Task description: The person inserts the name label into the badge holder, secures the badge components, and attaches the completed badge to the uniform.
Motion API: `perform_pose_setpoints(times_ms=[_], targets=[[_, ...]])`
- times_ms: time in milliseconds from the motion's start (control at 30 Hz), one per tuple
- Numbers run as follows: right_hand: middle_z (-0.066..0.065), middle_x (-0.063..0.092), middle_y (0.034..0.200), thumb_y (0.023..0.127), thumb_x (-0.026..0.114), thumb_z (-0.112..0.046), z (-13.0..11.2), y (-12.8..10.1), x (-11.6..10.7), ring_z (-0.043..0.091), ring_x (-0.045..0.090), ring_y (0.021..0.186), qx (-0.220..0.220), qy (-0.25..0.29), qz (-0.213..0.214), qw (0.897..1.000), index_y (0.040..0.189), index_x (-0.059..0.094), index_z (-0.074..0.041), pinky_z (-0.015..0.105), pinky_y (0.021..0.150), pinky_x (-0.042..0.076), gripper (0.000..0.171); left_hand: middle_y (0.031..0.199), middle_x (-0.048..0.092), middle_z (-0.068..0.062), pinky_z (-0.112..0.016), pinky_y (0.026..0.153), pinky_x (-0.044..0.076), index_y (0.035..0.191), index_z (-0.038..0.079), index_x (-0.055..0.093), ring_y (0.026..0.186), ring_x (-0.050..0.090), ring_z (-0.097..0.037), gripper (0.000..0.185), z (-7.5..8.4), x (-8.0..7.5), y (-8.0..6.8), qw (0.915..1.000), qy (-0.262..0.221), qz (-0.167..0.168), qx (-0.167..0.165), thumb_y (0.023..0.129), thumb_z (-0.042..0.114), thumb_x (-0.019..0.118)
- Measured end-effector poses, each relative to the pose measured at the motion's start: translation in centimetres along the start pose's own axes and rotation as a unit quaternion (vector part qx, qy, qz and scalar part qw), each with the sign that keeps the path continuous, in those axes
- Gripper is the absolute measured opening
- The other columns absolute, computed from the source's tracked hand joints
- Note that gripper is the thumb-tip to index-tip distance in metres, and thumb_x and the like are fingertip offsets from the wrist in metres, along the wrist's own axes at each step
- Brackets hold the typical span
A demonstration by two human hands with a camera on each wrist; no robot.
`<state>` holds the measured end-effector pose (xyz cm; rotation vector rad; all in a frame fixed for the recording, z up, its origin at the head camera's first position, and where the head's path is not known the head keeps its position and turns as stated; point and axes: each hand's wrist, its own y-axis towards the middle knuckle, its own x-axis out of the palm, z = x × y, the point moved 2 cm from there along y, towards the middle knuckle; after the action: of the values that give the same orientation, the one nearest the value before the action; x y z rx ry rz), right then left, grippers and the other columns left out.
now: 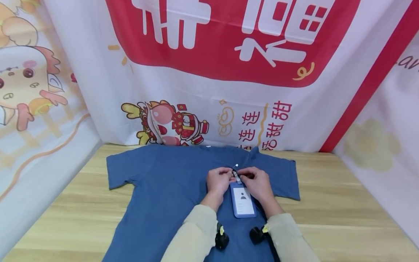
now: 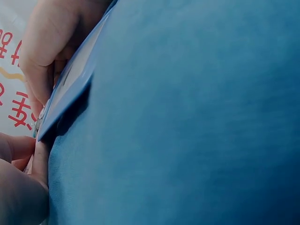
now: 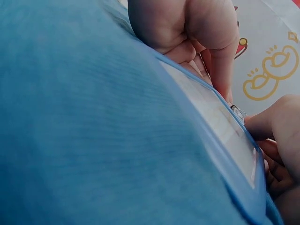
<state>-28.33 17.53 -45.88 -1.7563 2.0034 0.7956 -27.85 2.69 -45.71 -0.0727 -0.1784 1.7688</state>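
Note:
A blue T-shirt (image 1: pixel 170 185) lies spread on the table. On its chest rests a blue badge holder (image 1: pixel 234 200) with a white card behind its clear front. A small metal clip (image 1: pixel 236 176) joins a short strap at the holder's top; a thin silver end sticks up beyond it. My left hand (image 1: pixel 218 183) pinches the clip from the left, fingers curled. From the right, my right hand (image 1: pixel 260 185) pinches the clip near the strap. Both hands (image 2: pixel 18 187) also show in the wrist views, where the fingertips partly hide the clip (image 3: pixel 237 112).
The wooden table (image 1: pixel 330 203) extends on both sides of the shirt. A printed white and red cloth (image 1: pixel 183 82) hangs behind it, with patterned cloth panels at left and right. Black wrist devices (image 1: pixel 222 240) sit by the sleeve cuffs.

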Motion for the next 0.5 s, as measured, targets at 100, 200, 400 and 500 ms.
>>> perform_pose_setpoints(times_ms=[100, 200, 400, 500], targets=[[0.008, 0.079, 0.111, 0.101, 0.072, -0.009, -0.09, 0.12, 0.0, 0.022, 0.066, 0.094, 0.006, -0.001, -0.003, 1.0, 0.112, 0.084, -0.014, 0.033, 0.081, 0.051, 0.017, 0.111, 0.08, -0.02, -0.028, 0.077, 0.068, 0.114, -0.002, 0.081, 0.087, 0.083, -0.021, 0.017, 0.12, -0.08, 0.08, 1.0, -0.004, -0.002, -0.005, 0.102, 0.0, 0.068], [0.008, 0.079, 0.113, 0.102, 0.072, -0.01, -0.25, 0.17, -0.18, 0.022, 0.067, 0.096, 0.015, -0.002, -0.007, 1.0, 0.114, 0.084, -0.014, 0.035, 0.083, 0.053, 0.017, 0.111, 0.081, -0.02, -0.029, 0.077, 0.068, 0.114, -0.002, 0.08, 0.087, 0.083, -0.022, 0.017, 0.37, -0.03, 0.02, 0.9999, -0.009, -0.002, -0.005, 0.102, 0.0, 0.069], [0.01, 0.079, 0.116, 0.102, 0.072, -0.013, -0.35, 0.17, -0.1, 0.024, 0.07, 0.103, 0.032, -0.002, -0.012, 0.999, 0.116, 0.083, -0.013, 0.043, 0.089, 0.058, 0.019, 0.11, 0.081, -0.019, -0.029, 0.075, 0.068, 0.113, 0.0, 0.082, 0.086, 0.083, -0.021, 0.016, 0.29, 0.02, 0.13, 1.0, -0.003, -0.001, -0.005, 0.101, 0.001, 0.07], [0.009, 0.08, 0.116, 0.101, 0.073, -0.013, -0.3, 0.08, 0.08, 0.025, 0.071, 0.105, 0.028, -0.006, -0.01, 1.0, 0.117, 0.084, -0.013, 0.045, 0.091, 0.059, 0.019, 0.111, 0.081, -0.02, -0.029, 0.075, 0.068, 0.113, 0.0, 0.082, 0.086, 0.083, -0.022, 0.017, 0.2, -0.08, 0.1, 1.0, -0.007, 0.0, -0.005, 0.101, 0.001, 0.07]])
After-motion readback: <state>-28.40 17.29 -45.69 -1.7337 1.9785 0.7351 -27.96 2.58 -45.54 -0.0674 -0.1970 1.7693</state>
